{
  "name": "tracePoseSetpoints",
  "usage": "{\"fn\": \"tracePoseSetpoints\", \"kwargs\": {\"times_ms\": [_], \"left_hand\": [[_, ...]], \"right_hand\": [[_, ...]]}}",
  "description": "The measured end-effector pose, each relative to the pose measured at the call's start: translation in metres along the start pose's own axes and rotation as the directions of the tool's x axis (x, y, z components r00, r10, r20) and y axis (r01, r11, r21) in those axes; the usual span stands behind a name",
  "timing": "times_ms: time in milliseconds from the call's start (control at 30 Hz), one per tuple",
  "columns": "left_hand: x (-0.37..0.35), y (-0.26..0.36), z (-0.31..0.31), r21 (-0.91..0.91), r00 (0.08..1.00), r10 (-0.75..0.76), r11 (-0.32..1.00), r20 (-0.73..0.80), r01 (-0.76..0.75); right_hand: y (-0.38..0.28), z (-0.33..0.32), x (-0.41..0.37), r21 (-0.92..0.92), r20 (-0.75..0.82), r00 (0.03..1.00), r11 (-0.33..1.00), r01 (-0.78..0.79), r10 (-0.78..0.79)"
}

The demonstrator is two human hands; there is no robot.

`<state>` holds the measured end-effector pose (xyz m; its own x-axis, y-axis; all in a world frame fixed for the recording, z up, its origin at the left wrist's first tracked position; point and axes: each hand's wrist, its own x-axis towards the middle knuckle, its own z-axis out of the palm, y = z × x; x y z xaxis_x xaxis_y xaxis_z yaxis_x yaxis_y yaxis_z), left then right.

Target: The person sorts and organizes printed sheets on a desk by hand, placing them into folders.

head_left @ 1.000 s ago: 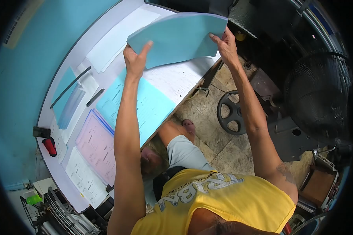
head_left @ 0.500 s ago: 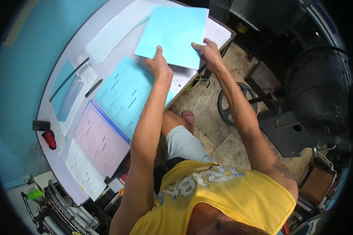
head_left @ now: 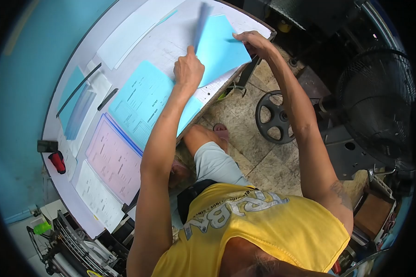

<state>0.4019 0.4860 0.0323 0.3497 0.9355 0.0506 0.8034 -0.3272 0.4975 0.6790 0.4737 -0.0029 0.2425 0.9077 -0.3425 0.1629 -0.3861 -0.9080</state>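
Blue paper sheets (head_left: 222, 48) are held up and bent above the table's right part, their left portion raised and blurred. My left hand (head_left: 188, 69) is closed at the left edge of these sheets, its fingertips partly hidden. At their upper right edge, my right hand (head_left: 254, 42) pinches them between thumb and fingers. Below my left hand lie printed blue forms (head_left: 141, 101), partly covered by my forearm. Beside them are printed pink forms (head_left: 115, 154) and printed white forms (head_left: 97, 194).
White sheets (head_left: 129, 39) lie near the table's far edge. Dark strips (head_left: 107, 99), a red and black object (head_left: 57, 162) and a dark block (head_left: 47, 146) are on the left. A black handwheel (head_left: 275, 117) and a fan (head_left: 374, 101) stand to the right.
The blue sheets went from flat to bent, with their left part lifted. My right hand moved slightly up and right; my left hand turned, its back now facing up.
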Motion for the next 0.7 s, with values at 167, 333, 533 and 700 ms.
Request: {"fn": "tracePoseSetpoints", "kwargs": {"times_ms": [167, 333, 533, 700], "left_hand": [[0.035, -0.029, 0.006, -0.296, 0.998, -0.066, 0.953, 0.019, 0.069], [0.085, -0.051, 0.004, -0.591, 0.905, -0.323, 0.685, 0.277, 0.426], [0.049, 0.019, 0.006, 0.149, 1.0, 0.001, 0.989, -0.016, 0.001], [0.049, 0.032, 0.019, 0.363, 0.966, 0.236, 0.895, 0.108, -0.26]], "right_hand": [[-0.005, 0.03, -0.03, -0.897, 0.057, 0.807, 0.325, 0.301, -0.588], [0.0, 0.045, -0.051, -0.867, 0.125, 0.719, 0.277, 0.415, -0.684], [-0.015, 0.036, 0.0, -0.667, -0.207, 0.873, 0.717, 0.203, -0.441], [-0.018, 0.095, -0.034, -0.968, -0.014, 0.675, 0.179, 0.175, -0.738]]}}
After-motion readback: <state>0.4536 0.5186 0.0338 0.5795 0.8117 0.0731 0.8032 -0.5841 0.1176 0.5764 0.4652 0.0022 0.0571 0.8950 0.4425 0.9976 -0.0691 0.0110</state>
